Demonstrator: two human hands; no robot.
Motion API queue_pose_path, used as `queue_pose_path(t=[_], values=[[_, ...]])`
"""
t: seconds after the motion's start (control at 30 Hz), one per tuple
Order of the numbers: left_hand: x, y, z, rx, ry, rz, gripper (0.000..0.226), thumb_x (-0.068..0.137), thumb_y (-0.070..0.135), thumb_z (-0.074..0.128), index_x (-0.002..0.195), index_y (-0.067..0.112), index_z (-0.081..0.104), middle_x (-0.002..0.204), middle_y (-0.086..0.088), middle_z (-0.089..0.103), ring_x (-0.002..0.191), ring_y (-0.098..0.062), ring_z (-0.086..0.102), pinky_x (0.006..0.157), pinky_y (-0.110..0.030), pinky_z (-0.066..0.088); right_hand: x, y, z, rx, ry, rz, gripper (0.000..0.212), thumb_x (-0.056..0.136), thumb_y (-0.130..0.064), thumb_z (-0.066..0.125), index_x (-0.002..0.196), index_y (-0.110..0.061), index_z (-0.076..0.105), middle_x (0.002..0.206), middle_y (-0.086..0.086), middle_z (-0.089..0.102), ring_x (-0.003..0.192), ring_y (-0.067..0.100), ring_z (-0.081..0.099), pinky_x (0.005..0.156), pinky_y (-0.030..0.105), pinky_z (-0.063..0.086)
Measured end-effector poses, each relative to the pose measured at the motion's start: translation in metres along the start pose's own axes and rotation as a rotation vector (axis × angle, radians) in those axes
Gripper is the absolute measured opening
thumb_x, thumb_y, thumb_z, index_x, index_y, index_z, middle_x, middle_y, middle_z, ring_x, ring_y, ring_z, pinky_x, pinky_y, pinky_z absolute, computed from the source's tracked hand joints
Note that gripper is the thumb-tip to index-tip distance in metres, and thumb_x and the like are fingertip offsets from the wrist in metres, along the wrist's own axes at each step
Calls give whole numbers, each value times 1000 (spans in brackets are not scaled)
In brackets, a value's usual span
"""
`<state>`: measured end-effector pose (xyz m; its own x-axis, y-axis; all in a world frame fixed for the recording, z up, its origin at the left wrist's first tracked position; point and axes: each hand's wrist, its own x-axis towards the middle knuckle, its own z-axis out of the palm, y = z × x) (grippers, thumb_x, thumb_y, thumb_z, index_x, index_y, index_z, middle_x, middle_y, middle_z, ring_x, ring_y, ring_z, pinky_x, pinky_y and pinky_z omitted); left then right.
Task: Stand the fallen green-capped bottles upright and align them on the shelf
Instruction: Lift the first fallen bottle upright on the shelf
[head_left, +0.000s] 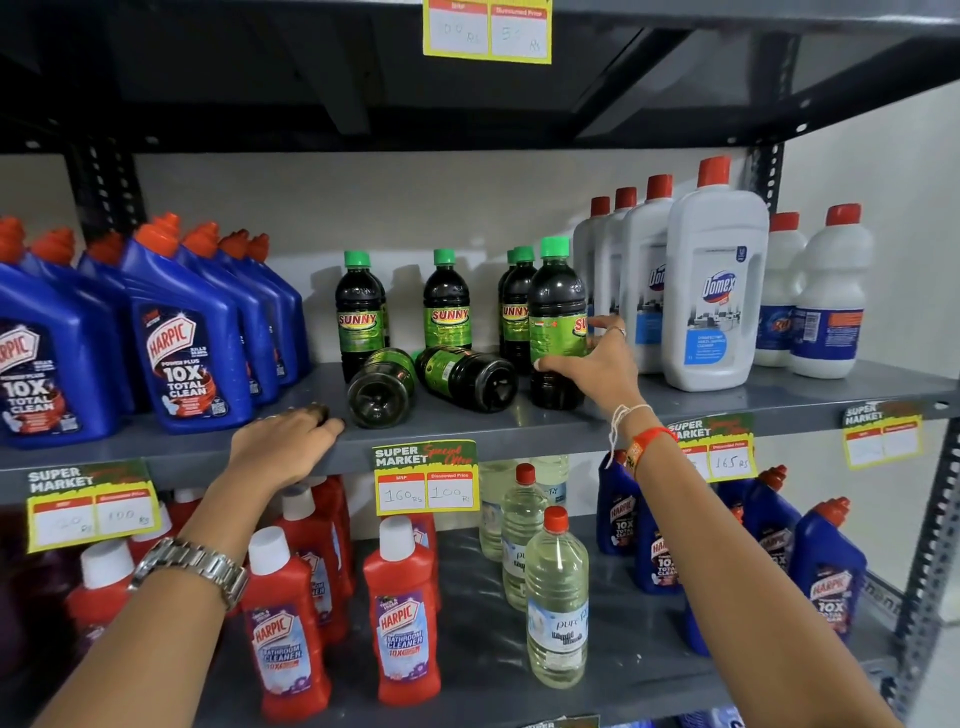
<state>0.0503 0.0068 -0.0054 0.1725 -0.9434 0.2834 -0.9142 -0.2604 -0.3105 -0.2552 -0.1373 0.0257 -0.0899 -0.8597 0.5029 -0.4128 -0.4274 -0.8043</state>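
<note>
On the grey middle shelf (727, 410) stand several dark green-capped Sunny bottles. My right hand (597, 364) grips the front right bottle (556, 306), which is upright near the shelf's front. Two bottles lie on their sides with bases facing me: the left fallen one (382, 389) and the right fallen one (467, 376). Behind them stand upright bottles at the left (358, 312), the middle (445, 304) and the right (515, 306). My left hand (285, 441) rests flat on the shelf's front edge, just left of the left fallen bottle, holding nothing.
Blue Harpic bottles (176, 338) crowd the shelf's left; white Domex bottles (714, 291) stand at the right, close to my right hand. Below are red Harpic bottles (400, 613), clear bottles (556, 597) and more blue ones. Yellow price tags (426, 475) hang on the shelf edge.
</note>
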Motion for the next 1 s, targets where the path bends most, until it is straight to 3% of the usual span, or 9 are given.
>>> queue_pose_path(t=[0.2, 0.3, 0.37, 0.53, 0.67, 0.73, 0.8, 0.87, 1.0], values=[[1, -1, 3, 28, 15, 18, 47, 91, 17, 34, 137, 26, 34, 143, -7, 41, 125, -28, 46, 92, -39, 46, -1, -4, 1, -74, -50, -51, 85, 56, -37, 85, 127, -10, 47, 121, 9, 58, 119, 24, 49, 104, 42, 40], [1, -2, 3, 23, 28, 17, 45, 91, 16, 31, 135, 26, 36, 142, -7, 42, 124, -28, 47, 91, -39, 46, -1, -7, -5, 212, -285, 37, 63, 66, -8, 77, 123, -4, 50, 107, 10, 62, 101, 20, 57, 105, 42, 41], [1, -2, 3, 24, 33, 22, 45, 91, 16, 30, 135, 25, 36, 141, -8, 43, 123, -28, 48, 92, -40, 47, -1, -5, -10, 410, -377, 133, 62, 69, 8, 67, 126, 0, 45, 96, 8, 63, 88, 14, 58, 101, 35, 42], [1, -1, 4, -1, 43, 14, 44, 92, 16, 28, 134, 23, 38, 138, -8, 45, 120, -27, 50, 90, -40, 48, 0, 2, -8, 351, -305, 148, 68, 59, -11, 84, 120, -6, 55, 114, 10, 67, 106, 22, 61, 78, 23, 46], [-1, 1, 3, 21, 42, 19, 44, 92, 16, 33, 135, 23, 37, 137, -9, 45, 119, -27, 50, 89, -40, 48, -1, -3, -2, 152, -159, 37, 75, 50, -30, 90, 113, -13, 53, 117, 10, 63, 112, 24, 57, 99, 39, 46], [-1, 1, 2, -13, 39, -3, 44, 92, 19, 30, 135, 23, 38, 140, -8, 44, 122, -28, 48, 91, -40, 46, -1, -4, -5, 212, -237, 35, 72, 53, -22, 90, 113, -11, 53, 117, 10, 63, 113, 24, 58, 97, 36, 48], [0, 0, 1, -85, 33, -45, 45, 92, 24, 22, 134, 23, 40, 143, -7, 43, 125, -29, 47, 93, -40, 44, -1, -2, -9, 303, -358, 39, 51, 58, -7, 86, 99, -18, 56, 102, 4, 67, 101, 19, 63, 82, 21, 52], [1, 1, 1, -85, 46, -42, 46, 93, 25, 20, 133, 23, 41, 143, -6, 44, 124, -28, 47, 91, -40, 43, -2, 0, -14, 326, -376, 44, 50, 61, 0, 82, 91, -24, 50, 93, -3, 64, 92, 14, 61, 78, 16, 48], [-1, 1, 1, -90, 48, -45, 45, 92, 25, 20, 133, 23, 41, 140, -7, 46, 122, -28, 49, 88, -39, 44, -2, 4, -14, 284, -315, 68, 82, 60, -5, 84, 128, -9, 39, 111, 1, 56, 104, 16, 53, 86, 23, 40]])
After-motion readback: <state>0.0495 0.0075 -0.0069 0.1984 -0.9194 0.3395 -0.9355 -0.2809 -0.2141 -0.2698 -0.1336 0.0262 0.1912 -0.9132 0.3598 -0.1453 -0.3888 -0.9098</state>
